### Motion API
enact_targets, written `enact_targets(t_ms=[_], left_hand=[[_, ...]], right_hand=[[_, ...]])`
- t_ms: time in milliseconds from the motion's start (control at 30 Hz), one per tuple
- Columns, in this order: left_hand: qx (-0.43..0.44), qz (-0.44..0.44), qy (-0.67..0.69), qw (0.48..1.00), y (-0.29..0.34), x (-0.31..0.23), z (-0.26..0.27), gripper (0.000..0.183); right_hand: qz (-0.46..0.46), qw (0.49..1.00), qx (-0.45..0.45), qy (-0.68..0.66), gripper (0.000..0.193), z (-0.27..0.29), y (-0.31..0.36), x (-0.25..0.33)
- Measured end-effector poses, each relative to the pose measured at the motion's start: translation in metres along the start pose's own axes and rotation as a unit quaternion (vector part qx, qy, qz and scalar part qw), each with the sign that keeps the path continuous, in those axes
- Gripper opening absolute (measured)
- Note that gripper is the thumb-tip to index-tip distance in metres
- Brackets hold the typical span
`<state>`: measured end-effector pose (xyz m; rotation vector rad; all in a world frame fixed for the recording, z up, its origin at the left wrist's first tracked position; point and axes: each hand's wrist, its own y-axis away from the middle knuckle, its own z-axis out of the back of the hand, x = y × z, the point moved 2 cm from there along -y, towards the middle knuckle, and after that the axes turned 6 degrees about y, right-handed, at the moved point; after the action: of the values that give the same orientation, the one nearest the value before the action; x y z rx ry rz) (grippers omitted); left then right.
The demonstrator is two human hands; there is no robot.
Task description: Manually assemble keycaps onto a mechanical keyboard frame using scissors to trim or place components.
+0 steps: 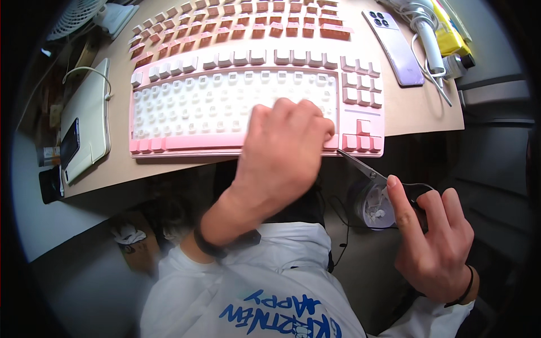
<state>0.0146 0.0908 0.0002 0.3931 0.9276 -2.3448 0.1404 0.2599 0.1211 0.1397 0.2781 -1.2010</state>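
Note:
A pink keyboard [360,115] lies on a tan desk [417,107]; most of its middle caps are off, showing white switch stems, while white caps stay along the top row and pink-and-white ones at the right. My left hand [282,149] rests with curled fingers on the keyboard's lower right part, gripping its front edge. My right hand [434,242], below the desk edge, holds black-handled scissors [360,166]. Their blade tip touches the keyboard's front edge beside the pink arrow keys.
Rows of loose pinkish-brown keycaps [253,22] lie behind the keyboard. A lilac phone [394,48], white cables [425,39] and a yellow pack [451,28] sit at the back right. A white flat device [87,112] and a fan [73,17] are at the left.

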Motion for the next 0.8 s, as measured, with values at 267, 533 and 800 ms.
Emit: enact_targets(t_ms=[267,533,800], left_hand=[[-0.006,0.035,0.04,0.999,0.004,-0.004,0.022,0.026],[0.017,0.036,0.021,0.999,-0.003,-0.013,0.013,0.032],[0.019,0.098,0.057,0.993,-0.003,-0.012,0.015,0.029]], right_hand=[[-0.008,0.999,-0.036,-0.037,0.043,-0.01,0.005,-0.006],[-0.047,0.998,-0.039,-0.001,0.05,0.01,-0.019,-0.037],[0.087,0.992,-0.07,0.061,0.047,-0.017,-0.077,-0.074]])
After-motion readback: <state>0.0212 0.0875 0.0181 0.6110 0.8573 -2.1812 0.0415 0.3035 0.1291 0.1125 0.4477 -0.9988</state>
